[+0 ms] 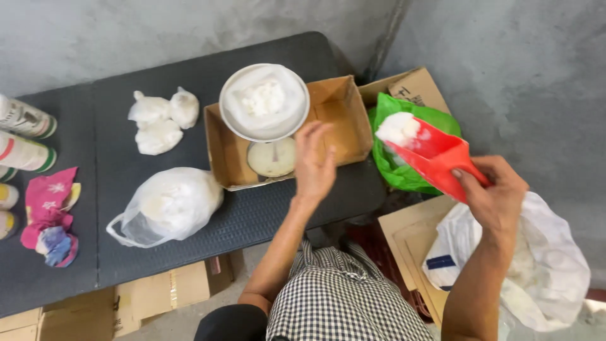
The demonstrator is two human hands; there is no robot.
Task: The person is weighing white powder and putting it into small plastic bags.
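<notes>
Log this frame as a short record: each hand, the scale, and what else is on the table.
right hand: holds a red scoop with white powder, over a green bag
left hand: open, over the cardboard box, holding nothing
scale: sits in the box, its pan lined with plastic and holding white powder
table: three small tied white bags, one larger clear bag, pink cloth, cans at left edge

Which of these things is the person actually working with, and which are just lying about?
In use: red scoop of white powder in the right hand; scale pan by the left hand; green bag.

Lying about: three small tied bags, big clear bag, pink cloth, cans.
</notes>
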